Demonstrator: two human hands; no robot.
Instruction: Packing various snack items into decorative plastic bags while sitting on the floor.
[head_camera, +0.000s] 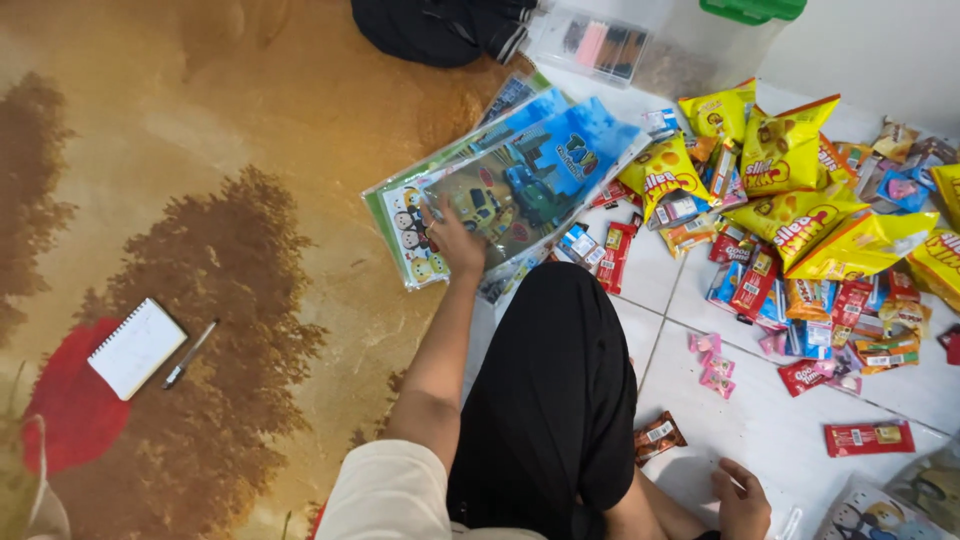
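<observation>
Left hand (455, 245): reaching out from a cream sleeve and pressing down on a stack of clear plastic bags (510, 185) printed with blue cartoon buses, grip spread flat, fingers splayed over the top bag, pinching nothing. Stack lying directly under that grip, half on the brown landscape-printed mat (200, 180) and half on the white tiled floor (760, 420), tilted so its far corner is pointing away from the grip and to its right.

Right hand (742, 500): resting low on the tiles near the bottom edge, fingers loosely curled and parted, gripping nothing; whether the fingertips are touching the floor, cannot tell. Lying just to the left of this grip, a small brown snack packet (658, 438); a little beyond it and to the right, a long red wrapper (868, 438). Sitting further beyond, three small pink sachets (712, 362).

Spreading well beyond the right grip and to the right of the left grip, a heap of yellow chip bags (800, 190) overlapping a litter of small red, blue and orange packets (800, 300). Lying between the two grips, a knee in black cloth (555, 400).

Resting far to the left of the left grip on the mat, a white spiral notepad (135, 348) with a pen (190, 353) just beside it, not touching. Standing beyond the stack, at the top edge, a clear plastic box (600, 40) beside a black bundle of cloth (440, 30), and a container with a green lid (752, 10).
</observation>
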